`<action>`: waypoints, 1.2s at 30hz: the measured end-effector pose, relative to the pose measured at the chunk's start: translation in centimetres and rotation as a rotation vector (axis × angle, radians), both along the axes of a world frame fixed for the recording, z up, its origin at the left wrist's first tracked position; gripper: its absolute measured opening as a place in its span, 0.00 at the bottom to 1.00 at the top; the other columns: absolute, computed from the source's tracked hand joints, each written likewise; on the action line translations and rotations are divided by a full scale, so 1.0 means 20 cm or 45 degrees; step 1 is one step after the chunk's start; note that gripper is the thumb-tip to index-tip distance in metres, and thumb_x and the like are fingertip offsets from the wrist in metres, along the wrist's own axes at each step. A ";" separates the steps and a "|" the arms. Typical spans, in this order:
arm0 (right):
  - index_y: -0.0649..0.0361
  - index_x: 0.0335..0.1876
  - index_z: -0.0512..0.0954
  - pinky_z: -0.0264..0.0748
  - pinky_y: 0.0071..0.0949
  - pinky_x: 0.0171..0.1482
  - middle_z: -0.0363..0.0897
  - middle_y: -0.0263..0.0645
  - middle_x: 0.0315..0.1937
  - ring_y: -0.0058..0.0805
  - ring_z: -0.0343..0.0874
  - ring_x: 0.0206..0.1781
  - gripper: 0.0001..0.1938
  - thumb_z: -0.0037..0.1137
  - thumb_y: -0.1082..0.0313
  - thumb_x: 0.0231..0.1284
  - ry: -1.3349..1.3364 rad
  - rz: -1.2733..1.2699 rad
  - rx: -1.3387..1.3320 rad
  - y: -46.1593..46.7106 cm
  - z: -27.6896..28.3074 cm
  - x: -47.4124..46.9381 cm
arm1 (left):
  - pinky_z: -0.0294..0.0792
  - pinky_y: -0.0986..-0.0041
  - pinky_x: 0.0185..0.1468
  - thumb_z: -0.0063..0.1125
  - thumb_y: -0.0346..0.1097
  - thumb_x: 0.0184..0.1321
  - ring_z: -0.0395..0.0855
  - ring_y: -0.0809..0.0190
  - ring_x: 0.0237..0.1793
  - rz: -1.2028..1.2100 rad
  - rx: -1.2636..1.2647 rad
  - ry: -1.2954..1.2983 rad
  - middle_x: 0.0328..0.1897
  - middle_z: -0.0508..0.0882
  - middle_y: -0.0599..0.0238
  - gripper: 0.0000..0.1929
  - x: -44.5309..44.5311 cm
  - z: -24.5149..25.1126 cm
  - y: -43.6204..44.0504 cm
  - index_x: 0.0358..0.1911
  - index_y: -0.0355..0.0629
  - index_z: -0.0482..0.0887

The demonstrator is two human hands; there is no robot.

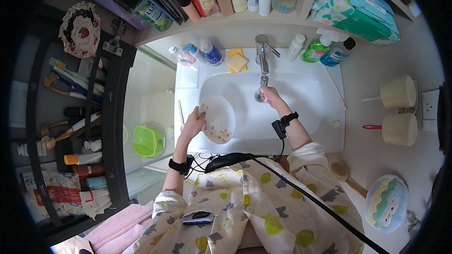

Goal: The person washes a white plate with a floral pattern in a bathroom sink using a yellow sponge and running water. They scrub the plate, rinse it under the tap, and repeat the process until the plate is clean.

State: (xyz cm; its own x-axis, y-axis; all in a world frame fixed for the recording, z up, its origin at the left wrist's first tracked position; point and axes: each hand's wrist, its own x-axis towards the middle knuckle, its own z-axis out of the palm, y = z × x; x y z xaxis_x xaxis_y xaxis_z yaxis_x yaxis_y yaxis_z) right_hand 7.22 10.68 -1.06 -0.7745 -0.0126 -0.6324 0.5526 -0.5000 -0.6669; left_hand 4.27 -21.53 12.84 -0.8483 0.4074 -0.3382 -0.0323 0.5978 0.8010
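Note:
My left hand (193, 124) grips the left rim of a white plate (219, 121) with a pattern of pink and orange flowers. The plate is tilted over the left side of the white washbasin (300, 112). Below the spout of the chrome faucet (262, 54) is my right hand (270, 96), its fingers curled close to the nozzle (264, 80) and above the drain (259, 97). Something whitish shows at those fingers; whether it is water, foam or a held thing is unclear.
Behind the basin stand pump bottles (212, 52), a soap bar (237, 62) on a yellow sponge, a white tube (295, 47) and mouthwash bottles (337, 53). A shelf (243, 20) overhangs them. Left is a black rack (114, 130); right, two wall-mounted cups (399, 128).

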 end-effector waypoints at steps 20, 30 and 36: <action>0.62 0.37 0.70 0.56 0.15 0.16 0.66 0.30 0.19 0.16 0.61 0.16 0.04 0.44 0.74 0.58 0.168 -0.139 -0.411 0.00 -0.05 -0.03 | 0.70 0.68 0.34 0.40 0.36 0.60 0.78 0.57 0.29 0.028 -0.022 -0.102 0.32 0.78 0.47 0.16 0.02 -0.01 -0.03 0.45 0.29 0.64; 0.62 0.38 0.71 0.68 0.19 0.26 0.73 0.35 0.25 0.22 0.70 0.23 0.09 0.51 0.66 0.56 0.005 -0.214 -0.339 -0.02 -0.08 -0.05 | 0.68 0.74 0.38 0.40 0.35 0.60 0.74 0.66 0.31 0.014 -0.097 -0.233 0.36 0.77 0.59 0.17 0.03 0.03 0.02 0.50 0.33 0.65; 0.63 0.44 0.70 0.72 0.24 0.44 0.75 0.40 0.39 0.28 0.75 0.40 0.11 0.49 0.70 0.56 0.100 -0.103 -0.003 -0.02 -0.06 -0.04 | 0.68 0.74 0.36 0.40 0.35 0.60 0.74 0.66 0.31 0.001 -0.080 -0.236 0.35 0.77 0.60 0.17 0.03 0.05 0.02 0.50 0.33 0.65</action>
